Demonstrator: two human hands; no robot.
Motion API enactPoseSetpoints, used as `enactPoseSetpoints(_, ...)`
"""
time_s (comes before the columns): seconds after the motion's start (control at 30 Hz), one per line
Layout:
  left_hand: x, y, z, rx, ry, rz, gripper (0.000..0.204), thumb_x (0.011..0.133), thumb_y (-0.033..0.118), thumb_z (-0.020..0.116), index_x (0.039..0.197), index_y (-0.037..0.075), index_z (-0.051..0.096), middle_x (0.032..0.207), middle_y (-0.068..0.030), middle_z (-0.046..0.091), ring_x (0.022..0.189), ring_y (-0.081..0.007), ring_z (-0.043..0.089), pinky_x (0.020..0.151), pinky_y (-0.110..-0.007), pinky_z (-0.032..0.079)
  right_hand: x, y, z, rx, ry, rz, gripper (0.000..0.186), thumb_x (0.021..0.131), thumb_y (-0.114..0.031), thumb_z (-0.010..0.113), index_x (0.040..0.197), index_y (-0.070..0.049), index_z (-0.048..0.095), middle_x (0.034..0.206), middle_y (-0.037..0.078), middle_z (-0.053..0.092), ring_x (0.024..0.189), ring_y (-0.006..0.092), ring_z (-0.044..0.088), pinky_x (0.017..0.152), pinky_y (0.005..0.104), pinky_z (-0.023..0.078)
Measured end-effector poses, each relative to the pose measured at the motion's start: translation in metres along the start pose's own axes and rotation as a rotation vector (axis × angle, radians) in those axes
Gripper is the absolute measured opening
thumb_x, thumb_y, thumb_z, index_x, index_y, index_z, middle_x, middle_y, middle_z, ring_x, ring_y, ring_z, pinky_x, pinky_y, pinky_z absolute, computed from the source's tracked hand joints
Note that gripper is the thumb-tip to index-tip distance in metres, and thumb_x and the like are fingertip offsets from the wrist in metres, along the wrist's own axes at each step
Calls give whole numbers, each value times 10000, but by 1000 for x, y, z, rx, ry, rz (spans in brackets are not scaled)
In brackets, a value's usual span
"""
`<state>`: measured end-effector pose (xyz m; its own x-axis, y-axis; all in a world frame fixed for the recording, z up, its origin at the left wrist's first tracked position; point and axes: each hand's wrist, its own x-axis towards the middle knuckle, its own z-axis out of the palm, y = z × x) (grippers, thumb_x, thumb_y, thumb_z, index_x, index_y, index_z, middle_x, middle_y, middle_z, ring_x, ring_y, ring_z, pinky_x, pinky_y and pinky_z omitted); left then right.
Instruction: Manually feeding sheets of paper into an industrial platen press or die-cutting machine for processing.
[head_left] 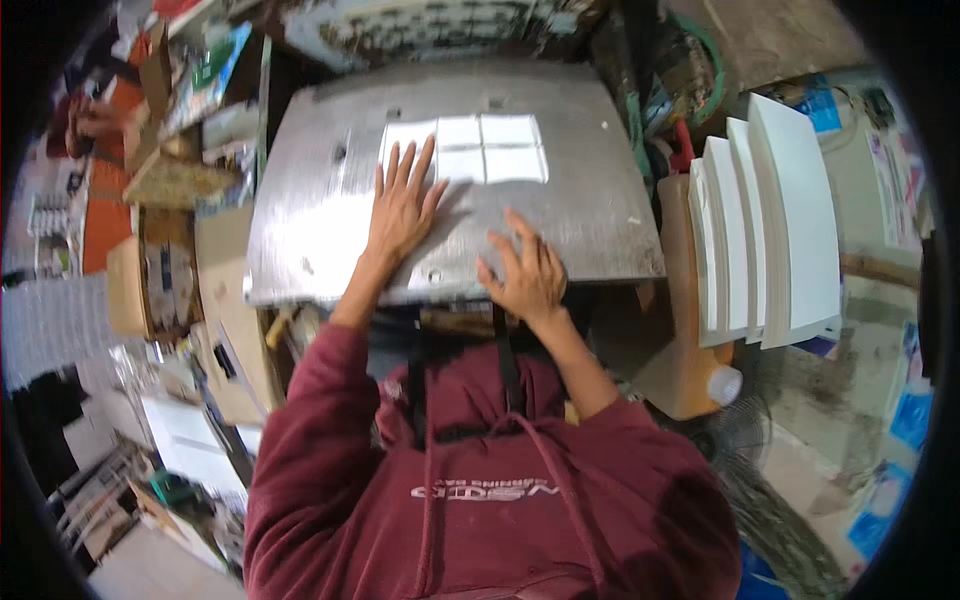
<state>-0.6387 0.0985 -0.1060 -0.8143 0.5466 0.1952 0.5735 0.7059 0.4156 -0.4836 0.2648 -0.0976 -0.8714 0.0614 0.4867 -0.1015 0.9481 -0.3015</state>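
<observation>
A scuffed metal plate lies in front of me, holding a white rectangle divided into several smaller panels. The fingertips of my left hand lie on the left part of that white rectangle, fingers straight and apart. Nearer the plate's front edge, my right hand is open with loosely bent, separated fingers, just below the white panels; whether it touches the metal I cannot tell. Both hands hold nothing.
Stacks of white paper stand at the right beside a translucent plastic jug. Cardboard, boxes and clutter crowd the left. A dark machine frame rises behind the plate. A fan sits lower right.
</observation>
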Motion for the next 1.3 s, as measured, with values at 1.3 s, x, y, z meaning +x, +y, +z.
enactPoseSetpoints(1.3, -80, 66, -6, 8, 259, 30, 278, 909, 222, 578, 1142, 94, 658, 1111, -57, 673, 1056, -221, 625, 883, -339, 470, -30, 177, -345, -248, -126, 925, 331, 692, -263, 815, 877, -7, 717, 687, 56, 654, 573, 126, 554, 530, 298, 445)
